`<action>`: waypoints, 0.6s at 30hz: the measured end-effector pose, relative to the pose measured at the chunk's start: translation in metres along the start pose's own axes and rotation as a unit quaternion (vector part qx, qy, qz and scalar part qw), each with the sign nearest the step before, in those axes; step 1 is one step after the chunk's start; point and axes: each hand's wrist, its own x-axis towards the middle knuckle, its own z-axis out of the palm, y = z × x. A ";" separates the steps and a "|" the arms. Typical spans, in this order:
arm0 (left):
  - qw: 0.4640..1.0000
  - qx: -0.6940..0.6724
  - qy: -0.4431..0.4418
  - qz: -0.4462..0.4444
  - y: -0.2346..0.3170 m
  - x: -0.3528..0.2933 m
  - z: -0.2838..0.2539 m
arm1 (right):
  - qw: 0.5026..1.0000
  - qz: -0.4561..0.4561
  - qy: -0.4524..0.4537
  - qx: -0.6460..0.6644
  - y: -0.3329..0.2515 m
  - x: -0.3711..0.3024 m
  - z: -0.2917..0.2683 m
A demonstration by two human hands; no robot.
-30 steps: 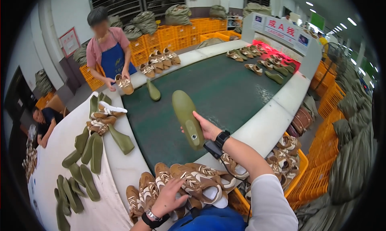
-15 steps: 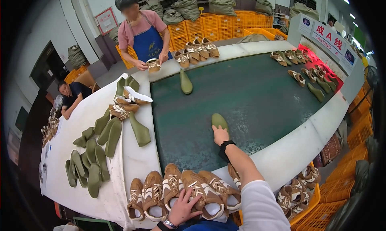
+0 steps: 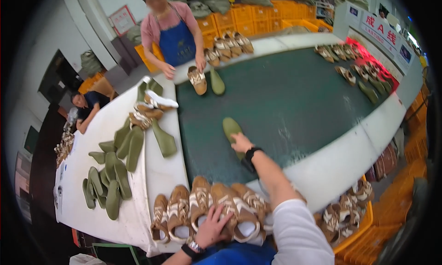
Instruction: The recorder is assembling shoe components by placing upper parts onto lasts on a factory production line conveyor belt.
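Observation:
My right hand reaches over the green belt, its fingers closed on a green shoe last. Near the front edge, my left hand lies with fingers apart over a brown-and-white sneaker in a row of similar laced sneakers. Across the belt, a co-worker's hand touches another brown sneaker. Beside that sneaker a second green last lies on the belt.
Several green lasts lie loose on the white table at left, with a few brown shoe uppers. Sneakers and lasts stand at the far right by a red-lit opening. An orange crate of sneakers is at lower right.
My right hand has moved left and slightly away from me with the last. The co-worker's sneaker has come from the far edge onto the belt. My left hand stays on the sneakers.

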 end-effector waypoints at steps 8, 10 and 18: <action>0.984 -0.158 0.087 0.003 -0.030 -0.010 -0.005 | 0.951 -0.130 -0.280 -0.012 -0.093 -0.231 -0.100; 0.981 -0.160 0.109 0.015 -0.039 -0.014 -0.003 | 0.963 -0.124 -0.211 -0.116 -0.110 -0.288 -0.078; 0.977 -0.114 0.180 0.000 -0.010 -0.025 -0.010 | 0.968 -0.105 0.171 -0.150 -0.161 -0.338 -0.004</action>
